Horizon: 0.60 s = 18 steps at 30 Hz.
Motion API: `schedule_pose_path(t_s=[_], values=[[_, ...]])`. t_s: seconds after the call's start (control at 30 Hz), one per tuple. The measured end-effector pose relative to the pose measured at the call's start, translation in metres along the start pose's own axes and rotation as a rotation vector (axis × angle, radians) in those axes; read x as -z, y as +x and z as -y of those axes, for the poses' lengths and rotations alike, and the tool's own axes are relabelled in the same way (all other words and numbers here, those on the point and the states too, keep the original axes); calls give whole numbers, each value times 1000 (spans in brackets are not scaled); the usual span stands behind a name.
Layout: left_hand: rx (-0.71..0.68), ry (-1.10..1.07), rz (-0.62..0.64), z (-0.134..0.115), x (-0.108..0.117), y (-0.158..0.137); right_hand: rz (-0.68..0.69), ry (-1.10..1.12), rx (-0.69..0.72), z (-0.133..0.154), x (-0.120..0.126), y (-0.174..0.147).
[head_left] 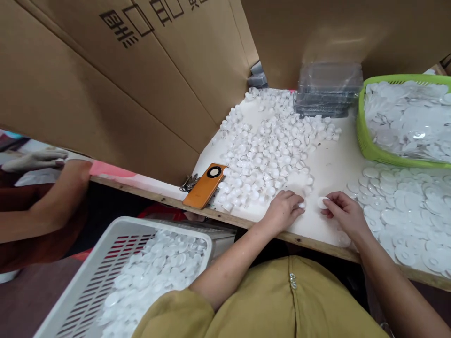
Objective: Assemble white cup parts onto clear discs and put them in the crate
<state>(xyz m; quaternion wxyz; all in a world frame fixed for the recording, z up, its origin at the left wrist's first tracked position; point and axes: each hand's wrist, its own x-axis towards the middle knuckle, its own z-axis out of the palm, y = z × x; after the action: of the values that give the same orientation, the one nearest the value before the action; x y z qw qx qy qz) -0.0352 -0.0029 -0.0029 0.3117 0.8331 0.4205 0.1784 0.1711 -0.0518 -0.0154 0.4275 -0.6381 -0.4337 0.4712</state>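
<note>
Small white piece in one hand, white disc in the other, held apart above the counter.
Left hand: fingers together on the piece, which is partly hidden by them. Right hand: thumb and fingers clamped on the disc, its free edge towards the left fingers. Small white caps lie heaped beyond the left fingers; flat discs spread right of the right fingers. Step in hand, judged: pairing piece with disc, not yet touching. Next move would likely call for squaring the two up with a light pinch.
</note>
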Motion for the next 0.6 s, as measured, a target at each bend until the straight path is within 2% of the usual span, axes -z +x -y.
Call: schedule_pose_path(t_s=[0.13,0.23,0.43,0.6], values=[[52,-21,41,5,8,-8,35,-176,83,4,4,-1],[32,5,49,3,11,-12,71,-183,79,12,2,-1],[-27,-213,40,4,5,-8,134,-23,-32,27,-13,-4],[-63,15,63,9,0,-7,194,-6,-171,25,-30,-8]])
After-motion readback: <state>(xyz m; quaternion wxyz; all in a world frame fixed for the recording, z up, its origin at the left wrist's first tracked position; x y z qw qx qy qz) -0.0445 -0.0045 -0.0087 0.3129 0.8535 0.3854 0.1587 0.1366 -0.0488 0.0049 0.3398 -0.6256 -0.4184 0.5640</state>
